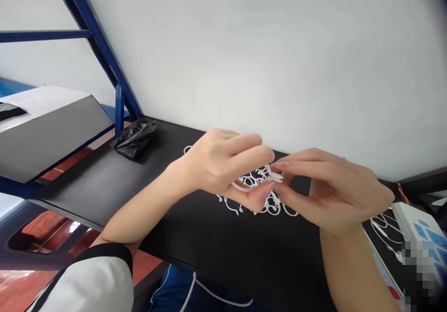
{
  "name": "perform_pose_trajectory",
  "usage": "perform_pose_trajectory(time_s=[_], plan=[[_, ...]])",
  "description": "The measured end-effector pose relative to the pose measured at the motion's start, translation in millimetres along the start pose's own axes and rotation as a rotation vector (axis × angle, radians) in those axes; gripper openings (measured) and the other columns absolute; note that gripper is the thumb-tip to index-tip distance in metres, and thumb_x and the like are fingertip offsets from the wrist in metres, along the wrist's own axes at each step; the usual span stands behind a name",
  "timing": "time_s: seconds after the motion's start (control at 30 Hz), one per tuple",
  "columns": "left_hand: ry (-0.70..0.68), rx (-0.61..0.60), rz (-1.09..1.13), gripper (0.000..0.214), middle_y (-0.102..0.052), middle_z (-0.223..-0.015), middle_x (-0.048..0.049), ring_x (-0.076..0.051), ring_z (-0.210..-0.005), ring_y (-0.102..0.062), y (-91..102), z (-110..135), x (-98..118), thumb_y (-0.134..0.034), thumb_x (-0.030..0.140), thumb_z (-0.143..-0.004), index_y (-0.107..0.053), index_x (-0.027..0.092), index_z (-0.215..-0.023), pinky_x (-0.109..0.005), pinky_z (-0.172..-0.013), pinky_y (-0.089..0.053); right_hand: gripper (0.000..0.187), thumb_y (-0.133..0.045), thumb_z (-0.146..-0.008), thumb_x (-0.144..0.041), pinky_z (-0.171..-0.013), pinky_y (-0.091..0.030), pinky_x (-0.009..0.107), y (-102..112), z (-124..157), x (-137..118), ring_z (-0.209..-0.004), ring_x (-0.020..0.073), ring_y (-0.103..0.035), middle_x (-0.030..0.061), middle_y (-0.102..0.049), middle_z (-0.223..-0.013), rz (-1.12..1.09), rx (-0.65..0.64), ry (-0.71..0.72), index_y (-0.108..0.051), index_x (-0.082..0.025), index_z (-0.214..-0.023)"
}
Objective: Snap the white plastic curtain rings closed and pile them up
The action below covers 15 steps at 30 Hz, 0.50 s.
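My left hand [223, 165] and my right hand [331, 191] meet above a black table [115, 181], fingertips almost touching. Between them they pinch a thin white cable [271, 176], the left hand with curled fingers and thumb, the right with its index finger and thumb. Under the hands lies a tangled heap of white cables [268, 206] on the table top, partly hidden by my fingers.
A crumpled black plastic bag [134, 138] lies at the table's far left corner. A white box with blue markings [421, 230] and more white cables [384, 230] sit at the right. A blue metal frame [101, 51] and a grey shelf board [49, 135] stand on the left, against a white wall.
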<state>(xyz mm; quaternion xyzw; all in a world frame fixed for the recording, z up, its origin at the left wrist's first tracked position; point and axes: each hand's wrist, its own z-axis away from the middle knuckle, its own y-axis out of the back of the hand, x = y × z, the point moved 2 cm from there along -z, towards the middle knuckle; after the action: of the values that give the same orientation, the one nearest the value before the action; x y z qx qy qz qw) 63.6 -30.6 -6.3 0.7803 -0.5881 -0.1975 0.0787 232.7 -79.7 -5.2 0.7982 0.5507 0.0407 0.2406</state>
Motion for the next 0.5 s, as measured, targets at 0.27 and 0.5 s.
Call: perform_pose_trajectory(time_s=[0.27,0.5], plan=[[0.036,-0.010,-0.010,0.007,-0.031,-0.055,0.0073,-0.006,-0.043,-0.022,1.9,-2.1,0.9,-0.046,0.024,-0.078,-0.045,0.020,-0.072,-0.023,-0.039,-0.018,0.029,-0.074,-0.071,0.003,-0.042,-0.053,0.022,2.6,-5.3,-4.3,-0.056,0.0112,-0.063,0.0023,-0.073,-0.073,0.083,0.032,0.063,-0.072,-0.018,-0.091],[0.053,-0.020,-0.026,0.009,-0.031,-0.054,0.0069,-0.007,-0.045,-0.021,2.4,-2.8,2.2,-0.046,0.023,-0.078,-0.045,0.020,-0.069,-0.023,-0.039,-0.019,0.031,-0.076,-0.070,0.001,-0.040,-0.055,0.025,3.5,-1.9,-3.2,-0.053,0.0127,-0.064,0.0015,-0.074,-0.075,0.076,0.040,0.046,-0.075,-0.021,-0.092]])
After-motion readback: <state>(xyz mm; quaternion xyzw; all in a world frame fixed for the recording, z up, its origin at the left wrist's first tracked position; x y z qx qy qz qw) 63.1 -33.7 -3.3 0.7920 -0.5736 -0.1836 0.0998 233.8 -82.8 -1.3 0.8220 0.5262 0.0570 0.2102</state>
